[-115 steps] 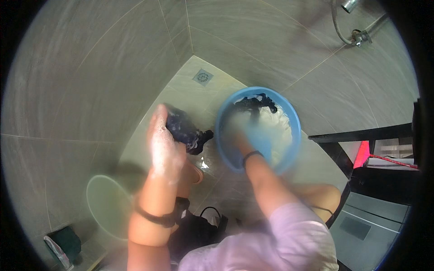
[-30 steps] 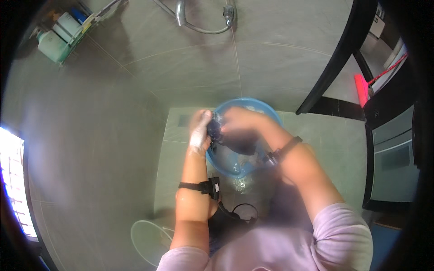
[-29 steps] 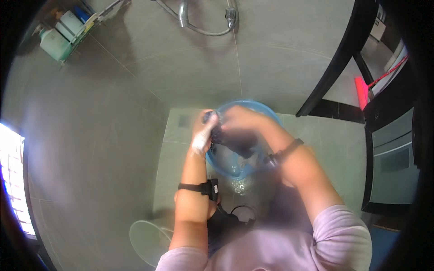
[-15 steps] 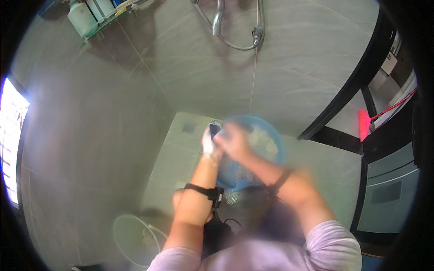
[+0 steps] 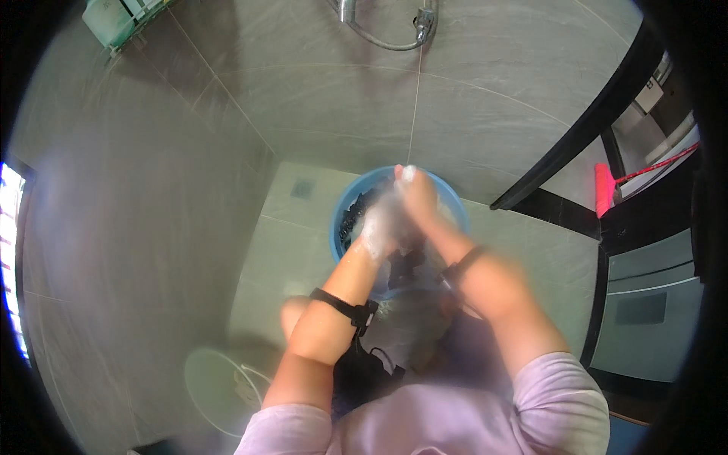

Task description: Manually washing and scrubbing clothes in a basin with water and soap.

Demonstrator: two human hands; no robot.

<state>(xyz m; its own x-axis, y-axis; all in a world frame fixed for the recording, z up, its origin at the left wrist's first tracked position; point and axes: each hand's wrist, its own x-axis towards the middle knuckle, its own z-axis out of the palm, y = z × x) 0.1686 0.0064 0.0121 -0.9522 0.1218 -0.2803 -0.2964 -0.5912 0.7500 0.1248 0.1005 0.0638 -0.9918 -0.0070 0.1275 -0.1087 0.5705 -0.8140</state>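
A round blue basin (image 5: 337,254) stands on the floor before me, holding soapy water and wet dark cloth (image 5: 406,265). Both of my hands are over it, close together. White foam coats my left hand (image 5: 375,227), whose fingers are smeared by motion against a dark, blurred bunch of the cloth. My right hand (image 5: 418,199) is just beyond it to the right, near the basin's far rim, fingers curled in and foam on their tips. The dark cloth runs blurred between the two hands. Where exactly each grip lies is hidden.
A pale bucket (image 5: 216,390) with something light inside stands at lower left. Tiled walls rise left and ahead, with a shower hose (image 5: 387,45) and a shelf bottle (image 5: 110,23). On the right are a black door frame (image 5: 569,136) and a pink broom (image 5: 604,189).
My hands have shifted from the basin's left rim to over its middle and far side. More dark cloth now shows in the basin. The view has tilted slightly downward.
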